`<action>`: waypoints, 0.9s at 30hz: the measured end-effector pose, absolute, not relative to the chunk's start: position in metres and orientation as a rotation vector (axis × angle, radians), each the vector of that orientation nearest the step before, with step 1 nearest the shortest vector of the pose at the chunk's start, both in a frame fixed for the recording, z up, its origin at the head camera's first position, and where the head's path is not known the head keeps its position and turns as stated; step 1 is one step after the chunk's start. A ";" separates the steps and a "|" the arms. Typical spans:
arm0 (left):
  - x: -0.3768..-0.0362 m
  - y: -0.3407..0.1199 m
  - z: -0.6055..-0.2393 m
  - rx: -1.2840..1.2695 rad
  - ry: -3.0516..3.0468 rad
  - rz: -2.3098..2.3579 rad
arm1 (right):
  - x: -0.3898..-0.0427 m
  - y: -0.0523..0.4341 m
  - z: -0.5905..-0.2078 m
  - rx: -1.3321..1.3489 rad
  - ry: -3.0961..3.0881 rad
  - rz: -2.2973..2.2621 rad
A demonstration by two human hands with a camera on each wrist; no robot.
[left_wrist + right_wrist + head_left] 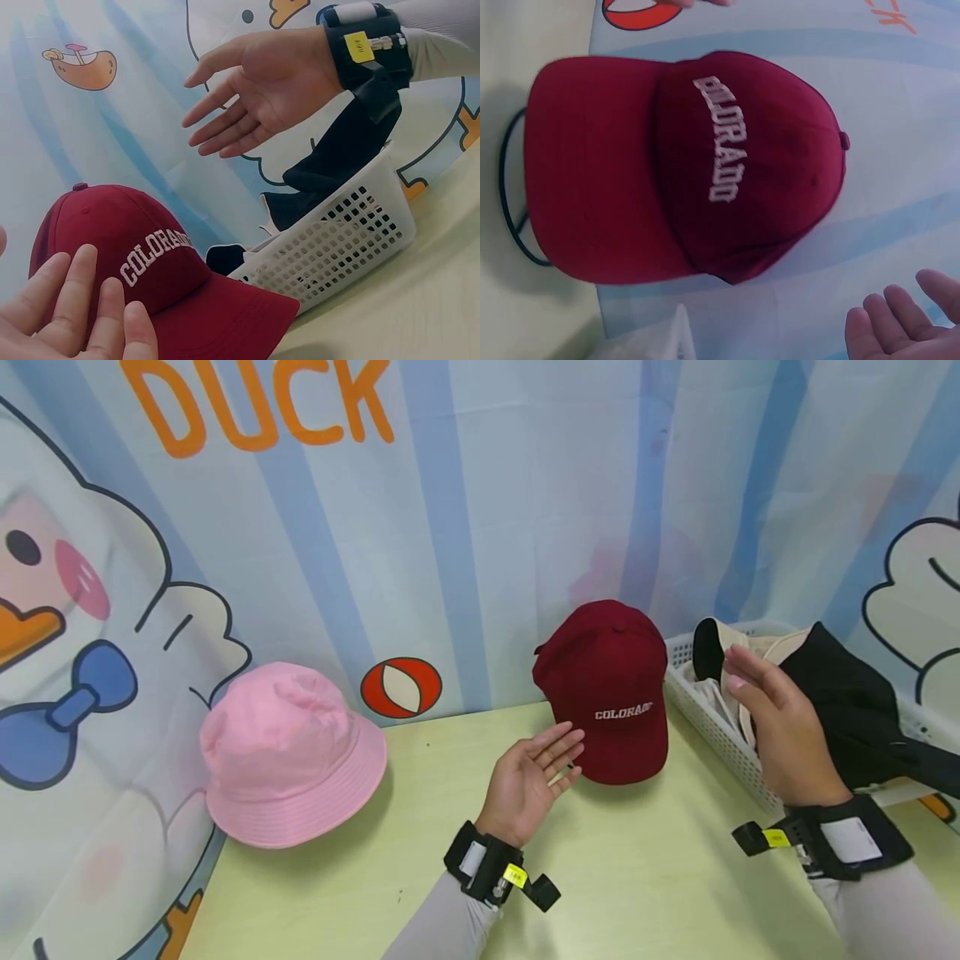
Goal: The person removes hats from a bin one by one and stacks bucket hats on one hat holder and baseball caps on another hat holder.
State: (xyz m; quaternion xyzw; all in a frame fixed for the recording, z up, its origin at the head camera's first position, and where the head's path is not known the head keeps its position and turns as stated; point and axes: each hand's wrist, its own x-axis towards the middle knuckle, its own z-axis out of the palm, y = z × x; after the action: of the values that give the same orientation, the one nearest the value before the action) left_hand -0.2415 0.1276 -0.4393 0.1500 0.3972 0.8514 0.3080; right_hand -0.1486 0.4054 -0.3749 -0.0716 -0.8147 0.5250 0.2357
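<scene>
A dark red baseball cap (611,685) with white COLORADO lettering sits at the back of the table, brim facing forward. In the right wrist view, a thin dark wire loop (508,195) shows under the brim of the cap (705,165). My left hand (527,785) is at the cap's lower left, palm turned up and fingers extended, overlapping the brim's edge in the head view. To the cap's right, my right hand (787,727) is raised before the basket with its fingers straight. Neither hand holds anything.
A white perforated basket (716,735) at the right contains black and cream fabric items, including a large black one (840,702). A pink bucket hat (288,756) stands at the left. Behind the pale table (360,893) hangs a printed cloth (517,527).
</scene>
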 end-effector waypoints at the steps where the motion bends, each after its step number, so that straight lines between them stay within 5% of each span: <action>1: -0.241 0.128 -0.440 0.394 1.050 2.252 | -0.149 0.408 -0.372 -0.192 -2.243 1.428; 10: -0.240 0.130 -0.442 0.396 1.060 2.237 | -0.160 0.429 -0.355 -0.093 -2.216 1.431; 27: -0.237 0.131 -0.442 0.385 1.042 2.229 | -0.193 0.470 -0.357 -0.476 -2.224 1.421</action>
State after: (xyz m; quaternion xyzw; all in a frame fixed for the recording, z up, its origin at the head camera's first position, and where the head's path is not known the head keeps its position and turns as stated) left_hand -0.2372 0.1313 -0.4419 0.1463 0.3965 0.8480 0.3199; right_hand -0.1934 0.4702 -0.3569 -0.1729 -0.8075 0.5159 0.2277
